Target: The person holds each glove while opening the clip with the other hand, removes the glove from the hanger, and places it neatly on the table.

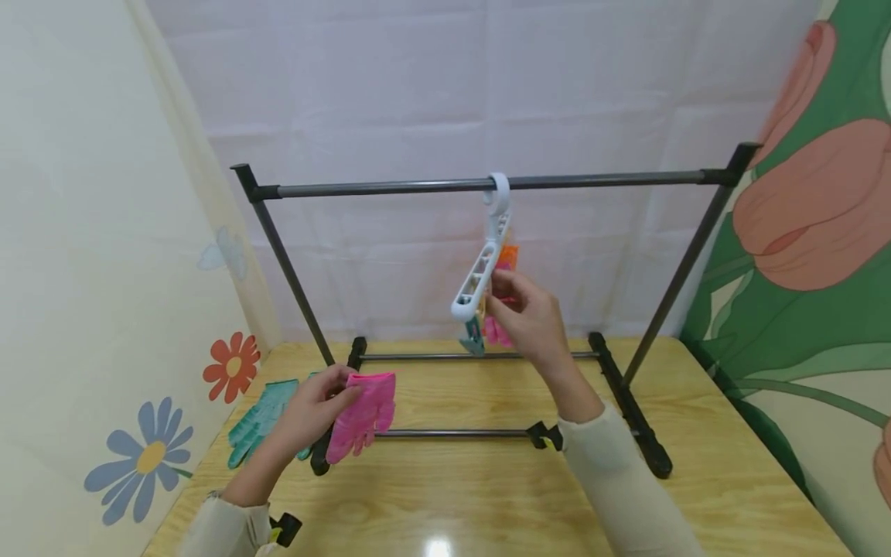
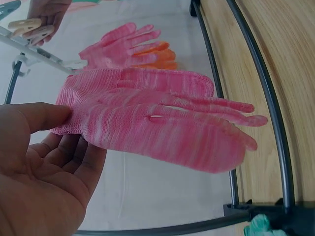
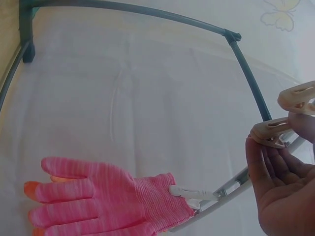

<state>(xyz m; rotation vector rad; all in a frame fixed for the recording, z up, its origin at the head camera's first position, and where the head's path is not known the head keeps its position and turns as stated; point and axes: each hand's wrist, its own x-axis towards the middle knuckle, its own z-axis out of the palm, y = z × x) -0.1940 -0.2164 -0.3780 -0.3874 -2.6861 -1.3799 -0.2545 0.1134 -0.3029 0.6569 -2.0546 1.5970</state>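
My left hand (image 1: pixel 309 410) pinches a pink knitted glove (image 1: pixel 369 410) at its cuff, and the glove's fingers point down and away. Higher up, my right hand (image 1: pixel 534 321) is at a white hanger (image 1: pixel 479 280) hooked over a dark rail. The right wrist view shows its thumb and fingers pinching a beige clothespin (image 3: pixel 269 130) on the hanger; another beige clothespin (image 3: pixel 298 97) is beside it. From a white clothespin (image 3: pixel 194 192) on the same hanger hangs a second pink glove (image 3: pixel 108 199), with an orange glove (image 2: pixel 165 56) behind it.
Teal gloves (image 1: pixel 267 414) lie on the wooden table (image 1: pixel 459 495) at the left, near the rack's foot. The rack's rail (image 1: pixel 390 187) crosses above, with slanted posts (image 1: pixel 685 271) and low crossbars (image 1: pixel 452 433). A teal clothespin (image 1: pixel 473 338) hangs at the hanger's near end.
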